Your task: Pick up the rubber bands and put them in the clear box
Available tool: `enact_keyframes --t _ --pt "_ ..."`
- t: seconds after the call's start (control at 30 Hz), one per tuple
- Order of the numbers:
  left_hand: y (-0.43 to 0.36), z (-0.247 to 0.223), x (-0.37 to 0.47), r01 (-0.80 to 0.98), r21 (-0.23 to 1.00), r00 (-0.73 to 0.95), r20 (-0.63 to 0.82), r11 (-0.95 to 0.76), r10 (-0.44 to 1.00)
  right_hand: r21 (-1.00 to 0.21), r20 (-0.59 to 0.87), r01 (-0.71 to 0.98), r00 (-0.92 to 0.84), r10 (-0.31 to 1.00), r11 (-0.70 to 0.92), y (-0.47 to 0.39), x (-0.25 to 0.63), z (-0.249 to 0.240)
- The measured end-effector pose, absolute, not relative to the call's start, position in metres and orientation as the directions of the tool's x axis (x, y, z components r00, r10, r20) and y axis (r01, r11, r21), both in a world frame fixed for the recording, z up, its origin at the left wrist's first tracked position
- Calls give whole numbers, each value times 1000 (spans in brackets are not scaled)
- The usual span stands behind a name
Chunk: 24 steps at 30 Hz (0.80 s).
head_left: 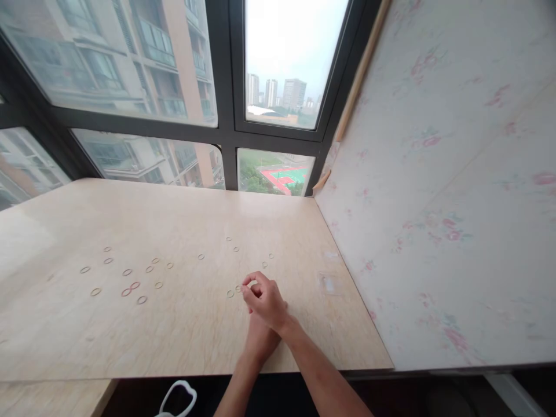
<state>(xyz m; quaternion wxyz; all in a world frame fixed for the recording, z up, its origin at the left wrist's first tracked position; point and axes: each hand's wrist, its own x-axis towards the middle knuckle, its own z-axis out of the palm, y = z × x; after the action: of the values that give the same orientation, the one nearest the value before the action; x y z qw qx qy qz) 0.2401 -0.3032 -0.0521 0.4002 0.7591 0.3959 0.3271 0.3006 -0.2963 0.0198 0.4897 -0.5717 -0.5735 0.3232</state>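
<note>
My right hand (266, 298) is over my left hand, with thumb and forefinger brought together in a pinch. Whatever may be between those fingertips is too small to make out. A thin pale ring (238, 288), like a rubber band, shows right at the fingertips; I cannot tell whether they touch it. Another pale ring (230, 294) lies just left of it. Below, my left hand (262, 336) is mostly covered by the right, its fingers hidden. Two small light rings (271, 255) (264, 264) rest on the tabletop beyond the hands.
Several thin rings (127, 272) are scattered over the marbled tabletop (182, 336) to the left, among them a pair of reddish ones (135, 285). A clear plastic packet (330, 284) lies at right, near the flowered wall (434, 202). Windows (278, 168) border the far edge.
</note>
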Motion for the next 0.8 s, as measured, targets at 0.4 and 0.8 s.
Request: enact_keyframes --t 0.4,0.8 --pt "-296 -34 229 333 885 446 157 -326 881 -954 137 282 714 686 -103 -372 435 10" --pt "-299 -34 228 368 869 457 140 -330 879 -711 314 629 683 659 -313 -367 472 0"
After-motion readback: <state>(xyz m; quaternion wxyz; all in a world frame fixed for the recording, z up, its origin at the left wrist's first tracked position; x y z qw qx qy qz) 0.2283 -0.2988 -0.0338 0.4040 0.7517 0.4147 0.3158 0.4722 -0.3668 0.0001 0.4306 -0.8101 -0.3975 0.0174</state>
